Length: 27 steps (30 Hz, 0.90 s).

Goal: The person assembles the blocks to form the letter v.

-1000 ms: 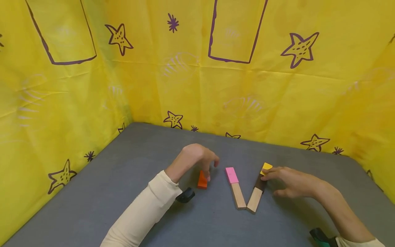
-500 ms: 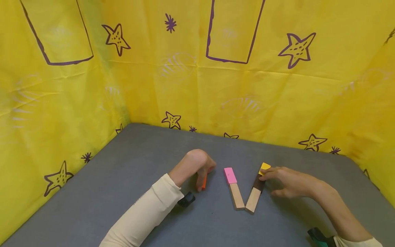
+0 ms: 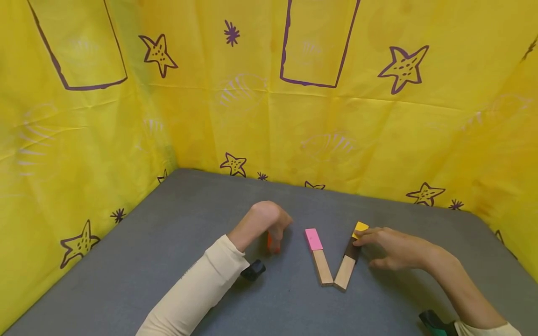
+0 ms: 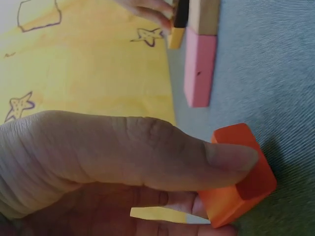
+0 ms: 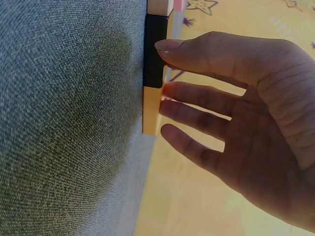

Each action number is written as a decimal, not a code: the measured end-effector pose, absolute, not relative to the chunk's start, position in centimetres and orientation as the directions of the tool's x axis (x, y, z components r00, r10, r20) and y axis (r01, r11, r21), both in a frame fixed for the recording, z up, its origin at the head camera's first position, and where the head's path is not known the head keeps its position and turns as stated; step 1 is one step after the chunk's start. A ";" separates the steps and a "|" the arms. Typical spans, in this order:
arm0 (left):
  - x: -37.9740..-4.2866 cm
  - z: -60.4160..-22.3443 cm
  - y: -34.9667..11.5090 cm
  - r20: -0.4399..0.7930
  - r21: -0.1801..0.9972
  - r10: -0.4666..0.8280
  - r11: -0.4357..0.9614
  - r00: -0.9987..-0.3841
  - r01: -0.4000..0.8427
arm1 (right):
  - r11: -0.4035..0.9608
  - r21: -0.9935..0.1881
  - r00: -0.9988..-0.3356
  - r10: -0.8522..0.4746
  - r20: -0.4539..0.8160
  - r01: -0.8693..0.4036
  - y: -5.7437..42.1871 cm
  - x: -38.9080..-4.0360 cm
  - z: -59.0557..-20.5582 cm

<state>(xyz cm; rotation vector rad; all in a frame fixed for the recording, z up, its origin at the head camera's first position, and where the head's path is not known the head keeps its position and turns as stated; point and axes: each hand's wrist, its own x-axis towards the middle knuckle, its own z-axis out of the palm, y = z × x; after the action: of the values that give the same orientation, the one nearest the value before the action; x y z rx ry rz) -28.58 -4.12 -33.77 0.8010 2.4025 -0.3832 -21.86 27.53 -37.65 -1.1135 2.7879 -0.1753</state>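
Note:
In the head view my left hand (image 3: 272,223) bends down over an orange block (image 4: 257,183). The left wrist view has the thumb on one face and fingertips at the opposite side, pinching the block, which sits tilted against the grey surface. To the right, a pink block (image 3: 313,239) and a plain wooden block (image 3: 322,267) form one arm of a V. A second wooden block (image 3: 345,272), a dark block (image 3: 352,249) and a yellow block (image 3: 362,227) form the other. My right hand (image 3: 397,247) touches the dark and yellow blocks with nearly straight fingers.
The grey tabletop (image 3: 189,289) spreads around both hands. Yellow cloth (image 3: 260,121) printed with starfish stands behind and at the sides. A black wrist device (image 3: 253,270) sits under the left wrist, another (image 3: 435,319) by the right.
My left hand has lowered onto the orange block, and its thumb and fingers have closed around it. The right hand stays at the dark and yellow blocks; the V of blocks keeps its shape.

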 end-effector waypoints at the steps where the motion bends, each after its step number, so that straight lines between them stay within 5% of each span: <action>1: -28.6 -33.6 -4.3 -0.599 -0.064 0.461 0.787 -0.655 0.613 | 0.718 -0.158 -0.716 -0.694 -0.080 -0.678 27.5 -21.9 -37.7; 18: -29.4 -32.4 -4.9 -0.276 0.028 0.580 0.802 -0.766 0.597 | 0.718 -0.163 -0.716 -0.693 -0.083 -0.676 27.5 -21.9 -37.7; 27: -30.6 -34.4 -3.2 -0.097 0.130 0.667 0.744 -0.739 0.655 | 0.717 -0.162 -0.716 -0.694 -0.077 -0.678 27.5 -21.9 -37.8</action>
<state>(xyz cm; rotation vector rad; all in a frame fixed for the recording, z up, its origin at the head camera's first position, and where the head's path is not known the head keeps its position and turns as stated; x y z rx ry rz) -30.61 -3.16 -34.40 1.0683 2.8044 0.1307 -21.88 27.53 -37.75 -1.1195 2.7871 -0.1841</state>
